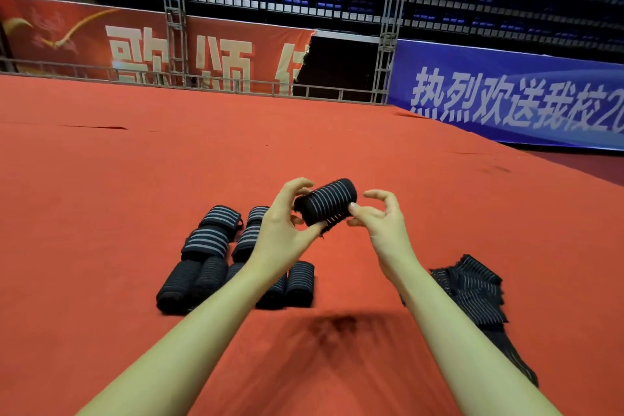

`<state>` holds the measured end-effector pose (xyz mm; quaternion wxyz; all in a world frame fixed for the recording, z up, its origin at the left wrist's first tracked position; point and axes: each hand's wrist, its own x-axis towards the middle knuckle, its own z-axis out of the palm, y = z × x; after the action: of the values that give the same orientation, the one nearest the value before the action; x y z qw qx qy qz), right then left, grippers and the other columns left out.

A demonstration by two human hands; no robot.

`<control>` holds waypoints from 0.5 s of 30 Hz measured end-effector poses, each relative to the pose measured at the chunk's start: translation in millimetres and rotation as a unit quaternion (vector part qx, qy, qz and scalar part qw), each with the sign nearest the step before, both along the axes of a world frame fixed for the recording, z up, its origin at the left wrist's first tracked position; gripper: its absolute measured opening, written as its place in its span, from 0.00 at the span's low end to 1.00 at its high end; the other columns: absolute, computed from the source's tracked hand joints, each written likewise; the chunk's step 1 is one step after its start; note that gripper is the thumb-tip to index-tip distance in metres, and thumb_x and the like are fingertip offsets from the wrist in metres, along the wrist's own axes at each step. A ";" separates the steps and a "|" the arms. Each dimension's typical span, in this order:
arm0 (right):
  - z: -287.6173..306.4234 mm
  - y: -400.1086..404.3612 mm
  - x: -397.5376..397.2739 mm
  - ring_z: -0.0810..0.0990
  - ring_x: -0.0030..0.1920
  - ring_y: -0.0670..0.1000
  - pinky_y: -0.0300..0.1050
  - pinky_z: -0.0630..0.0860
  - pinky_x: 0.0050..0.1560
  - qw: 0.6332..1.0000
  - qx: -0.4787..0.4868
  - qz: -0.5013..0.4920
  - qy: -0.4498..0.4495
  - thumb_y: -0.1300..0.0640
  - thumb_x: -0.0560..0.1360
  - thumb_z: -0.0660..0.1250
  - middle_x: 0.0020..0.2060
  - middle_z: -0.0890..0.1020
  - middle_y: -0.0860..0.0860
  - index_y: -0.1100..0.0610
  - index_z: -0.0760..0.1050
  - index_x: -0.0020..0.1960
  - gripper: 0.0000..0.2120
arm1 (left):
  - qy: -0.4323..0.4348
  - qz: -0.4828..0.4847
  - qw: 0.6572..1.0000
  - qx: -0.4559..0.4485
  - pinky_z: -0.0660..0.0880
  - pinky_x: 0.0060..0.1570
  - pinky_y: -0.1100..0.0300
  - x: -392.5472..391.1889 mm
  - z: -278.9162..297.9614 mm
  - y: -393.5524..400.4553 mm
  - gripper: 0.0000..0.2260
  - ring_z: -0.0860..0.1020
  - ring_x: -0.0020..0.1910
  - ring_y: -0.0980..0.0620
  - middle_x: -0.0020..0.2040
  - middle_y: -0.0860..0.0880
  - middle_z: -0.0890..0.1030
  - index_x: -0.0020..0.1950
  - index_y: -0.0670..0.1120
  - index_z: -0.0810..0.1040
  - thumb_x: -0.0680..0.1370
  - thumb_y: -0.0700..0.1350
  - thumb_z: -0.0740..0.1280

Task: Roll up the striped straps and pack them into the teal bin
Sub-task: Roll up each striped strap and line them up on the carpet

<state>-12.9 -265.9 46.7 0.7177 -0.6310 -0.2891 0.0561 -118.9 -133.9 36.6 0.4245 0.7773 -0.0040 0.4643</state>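
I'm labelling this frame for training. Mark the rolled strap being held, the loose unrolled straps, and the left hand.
Black grey-striped rolled strap [326,201], head view: middle of roll.
Loose pile of black striped straps [472,294], head view: centre of pile.
Left hand [280,230], head view: back of hand.

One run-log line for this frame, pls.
left hand: grips rolled strap | right hand: pinches its end | rolled pile: carpet | unrolled straps: right | teal bin: unseen

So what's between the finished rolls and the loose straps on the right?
Head view: only the right forearm crosses above bare red carpet between the rolls and loose straps.
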 end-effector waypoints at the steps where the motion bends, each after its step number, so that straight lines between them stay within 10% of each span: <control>1: -4.8 1.1 -0.7 0.80 0.33 0.46 0.37 0.73 0.43 1.000 0.001 -0.006 0.001 0.64 0.75 0.68 0.35 0.83 0.52 0.55 0.69 0.54 0.12 | -0.017 0.014 1.000 0.012 0.72 0.42 0.71 2.6 -5.3 -2.2 0.24 0.75 0.46 0.61 0.52 0.56 0.76 0.58 0.53 0.71 0.69 0.36 0.75; 9: -44.0 -7.8 -4.5 0.80 0.39 0.49 0.39 0.75 0.49 0.999 -0.042 -0.002 0.031 0.58 0.77 0.67 0.38 0.83 0.49 0.60 0.74 0.57 0.11 | 0.006 0.067 0.979 0.191 0.69 0.58 0.63 22.0 -56.5 -3.3 0.24 0.73 0.56 0.48 0.56 0.44 0.74 0.61 0.47 0.74 0.67 0.32 0.71; 15: -71.4 -13.2 2.6 0.79 0.38 0.50 0.37 0.74 0.45 0.995 -0.087 -0.005 0.053 0.58 0.77 0.67 0.37 0.81 0.49 0.62 0.75 0.60 0.14 | 0.035 0.022 0.995 0.090 0.70 0.58 0.66 18.9 -80.6 -16.1 0.25 0.75 0.55 0.56 0.56 0.51 0.78 0.63 0.43 0.75 0.68 0.44 0.74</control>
<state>-10.3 -279.1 -24.7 0.6747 -0.6886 -0.2417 0.1102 -100.0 -150.0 -43.9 0.3424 0.8279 -0.0136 0.4440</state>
